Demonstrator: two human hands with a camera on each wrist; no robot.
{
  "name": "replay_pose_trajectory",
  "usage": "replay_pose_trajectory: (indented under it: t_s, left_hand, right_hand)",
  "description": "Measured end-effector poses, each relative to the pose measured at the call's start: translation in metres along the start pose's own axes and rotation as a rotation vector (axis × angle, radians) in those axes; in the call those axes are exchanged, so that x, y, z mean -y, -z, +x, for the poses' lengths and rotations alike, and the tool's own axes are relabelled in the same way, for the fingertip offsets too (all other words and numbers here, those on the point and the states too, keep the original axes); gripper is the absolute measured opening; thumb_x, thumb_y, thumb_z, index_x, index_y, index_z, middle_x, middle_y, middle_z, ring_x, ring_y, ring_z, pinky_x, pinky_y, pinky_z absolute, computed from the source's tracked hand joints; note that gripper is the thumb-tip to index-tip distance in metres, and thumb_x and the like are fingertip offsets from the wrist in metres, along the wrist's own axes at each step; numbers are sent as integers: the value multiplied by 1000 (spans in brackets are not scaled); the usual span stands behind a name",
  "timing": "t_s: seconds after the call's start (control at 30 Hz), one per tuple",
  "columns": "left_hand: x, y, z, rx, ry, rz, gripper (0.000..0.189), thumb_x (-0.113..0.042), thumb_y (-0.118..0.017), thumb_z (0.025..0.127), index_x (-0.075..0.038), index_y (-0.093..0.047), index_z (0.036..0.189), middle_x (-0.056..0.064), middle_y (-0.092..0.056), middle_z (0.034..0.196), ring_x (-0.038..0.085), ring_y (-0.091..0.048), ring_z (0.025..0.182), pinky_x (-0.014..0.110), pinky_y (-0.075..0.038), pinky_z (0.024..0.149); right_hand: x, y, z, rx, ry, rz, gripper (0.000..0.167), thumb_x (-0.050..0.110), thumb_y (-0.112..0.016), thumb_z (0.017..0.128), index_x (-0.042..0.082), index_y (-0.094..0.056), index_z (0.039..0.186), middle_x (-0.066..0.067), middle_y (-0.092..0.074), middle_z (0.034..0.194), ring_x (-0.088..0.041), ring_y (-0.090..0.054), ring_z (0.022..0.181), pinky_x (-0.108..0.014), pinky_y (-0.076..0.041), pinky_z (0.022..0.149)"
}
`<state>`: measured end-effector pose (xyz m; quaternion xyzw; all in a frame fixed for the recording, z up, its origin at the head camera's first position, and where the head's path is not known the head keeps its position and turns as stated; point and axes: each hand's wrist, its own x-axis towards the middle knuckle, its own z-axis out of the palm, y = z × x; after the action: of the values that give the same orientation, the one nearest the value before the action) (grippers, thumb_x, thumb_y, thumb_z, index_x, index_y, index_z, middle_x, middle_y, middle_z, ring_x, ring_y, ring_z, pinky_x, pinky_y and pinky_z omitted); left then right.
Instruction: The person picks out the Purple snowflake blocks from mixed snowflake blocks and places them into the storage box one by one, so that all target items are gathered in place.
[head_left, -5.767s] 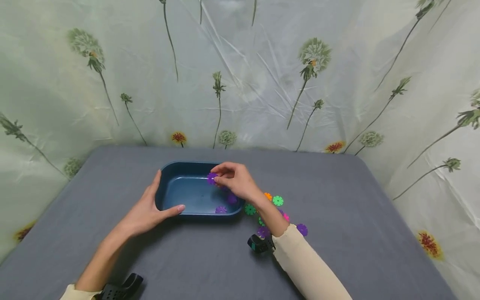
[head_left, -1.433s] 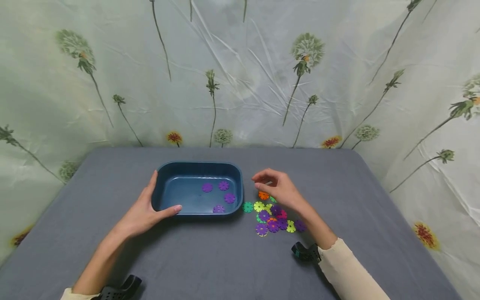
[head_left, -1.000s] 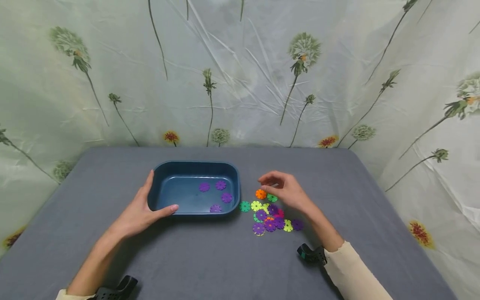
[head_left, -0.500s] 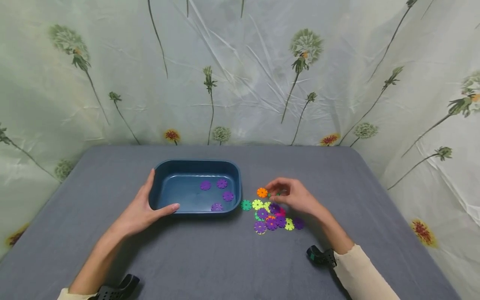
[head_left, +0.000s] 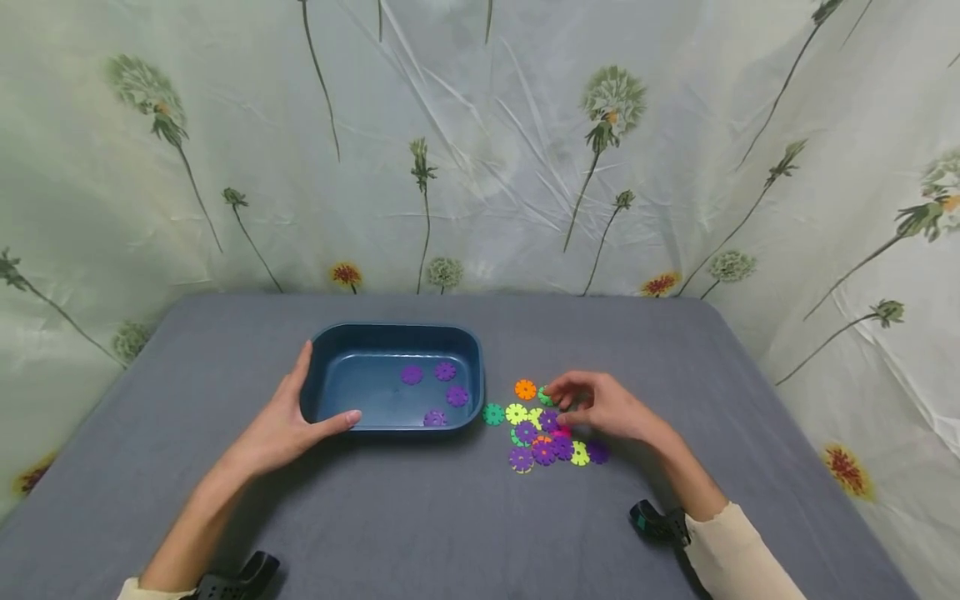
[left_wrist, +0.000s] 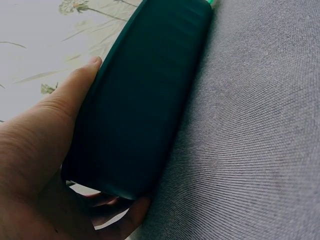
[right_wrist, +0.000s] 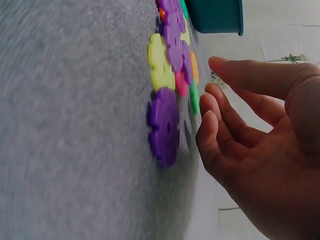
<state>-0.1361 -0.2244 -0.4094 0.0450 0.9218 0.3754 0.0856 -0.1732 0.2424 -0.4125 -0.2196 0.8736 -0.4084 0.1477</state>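
Observation:
A blue rectangular tub [head_left: 360, 387] stands on the table with several purple snowflake discs [head_left: 457, 396] in its right half. My left hand [head_left: 288, 421] grips the tub's left end; the left wrist view shows the thumb along the rim and the fingers round the end wall. Right of the tub lies a loose pile of toothed plastic discs, among them purple [head_left: 543, 452], yellow [head_left: 516, 413] and orange [head_left: 525, 389] ones. Over the pile's right side hovers my right hand [head_left: 603, 406], fingers loosely bent, thumb apart. Nothing shows in its grasp in the right wrist view. It partly covers a green disc [head_left: 545, 395].
Grey cloth [head_left: 420, 517] covers the table. A pale curtain [head_left: 495, 183] printed with dandelions hangs behind its far edge. One teal disc [head_left: 493, 414] lies close to the tub's right wall. Each wrist carries a black strap device [head_left: 656, 522].
A purple disc held over the tub earlier has been let go, and several lie inside now. My right hand has moved rightward and nearer, over the pile. The left hand keeps its hold.

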Motion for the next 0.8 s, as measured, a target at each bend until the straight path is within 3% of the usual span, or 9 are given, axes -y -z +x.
replay_pose_trajectory:
  t_s: [0.4,0.8]
  left_hand:
    - [1,-2,-3,-12,-14,-2,130,-52,-79,87,-22,21,165,30,-2,173,58,-19,154,79,-30,112]
    - [0,-1,-3,-12,-8,-7,130,-53,-79,88,-24,21,165,31,-1,173,58,-17,155,80,-29,112]
  right_hand:
    - [-6,1,-10,92,0,-16,36,8,-79,89,3,-70,124,-11,-69,112,-21,-60,96,-22,-52,72]
    - [-6,-1,-7,104,11,-54,34,8,-78,90,5,-72,123,-7,-69,104,-16,-60,92,-22,-50,74]
